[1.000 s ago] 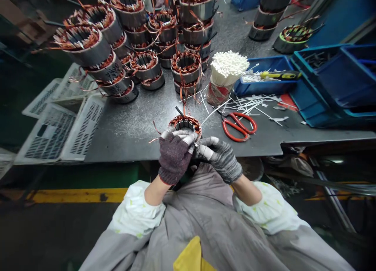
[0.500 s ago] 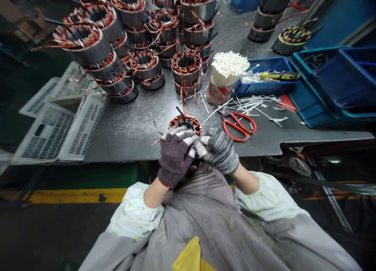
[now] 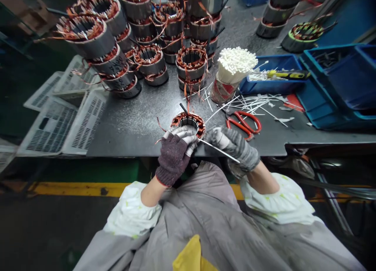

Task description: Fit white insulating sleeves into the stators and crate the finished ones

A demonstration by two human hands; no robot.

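Note:
A motor stator (image 3: pixel 188 122) with copper windings stands at the near edge of the dark table (image 3: pixel 132 122). My left hand (image 3: pixel 174 155), in a dark purple glove, grips the stator's near side with curled fingers. In a grey glove, my right hand (image 3: pixel 236 145) is closed on a thin white cable tie (image 3: pixel 219 150) that runs from the stator toward my right wrist. Red-handled scissors (image 3: pixel 243 122) lie just beyond my right hand.
Stacks of wound stators (image 3: pixel 117 47) fill the back left and middle. A bundle of white cable ties (image 3: pixel 235 63) stands upright, with cut ends scattered beside it. Blue bins (image 3: pixel 337 82) sit right, one holding a yellow-handled tool (image 3: pixel 286 73). White perforated crates (image 3: pixel 58 118) lie left.
My right hand has moved right and away from the left hand, drawing the white tie out from the stator. The left hand stays on the stator.

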